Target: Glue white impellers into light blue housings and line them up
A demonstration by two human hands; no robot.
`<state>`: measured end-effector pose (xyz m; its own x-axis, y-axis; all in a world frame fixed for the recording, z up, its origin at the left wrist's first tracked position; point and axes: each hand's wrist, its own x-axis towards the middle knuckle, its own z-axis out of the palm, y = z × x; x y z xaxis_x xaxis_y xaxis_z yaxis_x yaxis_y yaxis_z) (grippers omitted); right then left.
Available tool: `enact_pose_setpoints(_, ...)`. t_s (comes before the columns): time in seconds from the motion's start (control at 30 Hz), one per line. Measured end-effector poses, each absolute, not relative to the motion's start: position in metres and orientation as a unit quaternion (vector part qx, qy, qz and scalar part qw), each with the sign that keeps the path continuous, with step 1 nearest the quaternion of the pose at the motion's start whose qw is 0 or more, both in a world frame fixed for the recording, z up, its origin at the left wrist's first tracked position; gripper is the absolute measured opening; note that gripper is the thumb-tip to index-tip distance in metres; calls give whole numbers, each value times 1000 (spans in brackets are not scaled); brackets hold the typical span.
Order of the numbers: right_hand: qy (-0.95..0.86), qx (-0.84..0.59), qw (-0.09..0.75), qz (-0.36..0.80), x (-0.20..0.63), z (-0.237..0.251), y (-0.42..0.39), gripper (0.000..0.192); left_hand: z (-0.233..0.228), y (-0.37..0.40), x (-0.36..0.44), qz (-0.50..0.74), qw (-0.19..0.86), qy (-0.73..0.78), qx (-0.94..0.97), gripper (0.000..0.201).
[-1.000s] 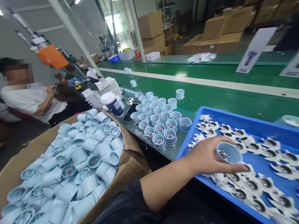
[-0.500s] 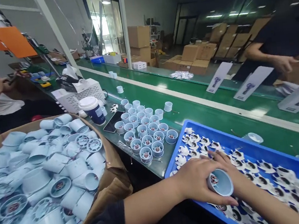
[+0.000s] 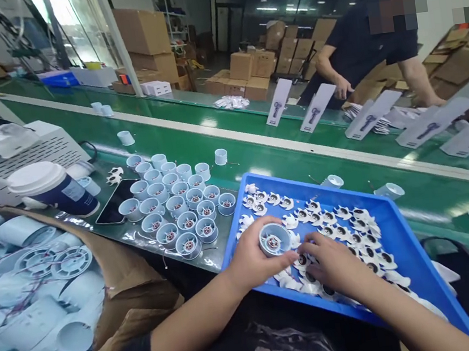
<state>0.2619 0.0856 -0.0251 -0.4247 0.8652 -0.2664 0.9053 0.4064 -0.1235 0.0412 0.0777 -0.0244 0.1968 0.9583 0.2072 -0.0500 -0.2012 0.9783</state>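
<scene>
My left hand is wrapped round a light blue cylindrical fan housing. Its open end faces up toward me, showing a red-and-white motor core inside. My right hand is just beside it, fingers bent and apart over the blue tray, its fingertips close to my left thumb. White fan blade wheels with dark centres lie in the tray under and around both hands. Whether the right fingertips touch one of them is hard to see.
Several upright housings stand grouped left of the tray, near a phone and a lidded paper cup. A carton full of housings is at lower left. Across the green bench, a person works behind white printed boxes.
The view has swung right. The housing in my left hand now faces up more squarely, and my right hand has come from behind it to its right side, over the blade wheels.
</scene>
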Motion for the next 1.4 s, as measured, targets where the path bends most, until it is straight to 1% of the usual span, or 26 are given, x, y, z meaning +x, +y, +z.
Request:
enact_pose_setpoints(0.1,845,519,20,-129,261,-27,82,20,-26,80,40,543,549,344,535,61)
enact_pose_setpoints(0.2,853,502,-67,-129,264,-26,81,19,-23,77,38,563,566,316,513,61)
enact_pose_setpoints(0.27,848,491,-163,-110,266,-20,78,22,-20,71,37,527,601,320,509,62)
enact_pose_setpoints(0.3,844,482,-216,-96,266,-15,76,23,-18,67,38,495,633,321,502,63)
enact_pose_setpoints(0.37,835,448,-311,-66,262,-3,69,21,-14,57,41,434,710,301,466,66)
enact_pose_setpoints(0.43,837,410,-360,-49,255,7,60,16,-12,50,47,416,770,261,407,67)
enact_pose_setpoints(0.47,842,394,-365,-52,251,11,56,16,-10,48,50,424,785,245,379,67)
enact_pose_setpoints(0.53,856,369,-354,-75,247,14,50,21,-8,47,54,455,787,243,338,67)
enact_pose_setpoints(0.6,860,365,-342,-102,246,13,49,25,-5,50,56,453,774,271,349,68)
enact_pose_setpoints(0.73,843,397,-339,-129,251,5,53,19,2,55,56,356,736,316,481,67)
enact_pose_setpoints(0.8,833,412,-339,-150,254,4,53,19,5,56,56,332,725,320,511,64)
enact_pose_setpoints(0.9,803,429,-361,-202,259,5,52,18,7,58,53,321,749,310,490,68)
enact_pose_setpoints(1.0,743,435,-413,-297,267,6,53,15,8,63,48,336,761,313,459,73)
enact_pose_setpoints(1.07,698,419,-441,-379,272,7,53,17,10,65,47,331,708,355,513,71)
enact_pose_setpoints(1.1,678,407,-447,-419,274,8,53,19,11,66,48,319,651,390,568,69)
enact_pose_setpoints(1.17,648,385,-450,-479,275,11,51,21,14,65,53,291,491,446,690,64)
enact_pose_setpoints(1.23,628,380,-453,-506,275,16,48,20,15,63,62,281,342,447,777,60)
enact_pose_setpoints(1.3,664,398,-448,-448,273,23,44,15,15,61,70,292,254,412,825,51)
enact_pose_setpoints(1.4,783,426,-384,-241,269,29,42,18,14,59,79,308,174,377,856,38)
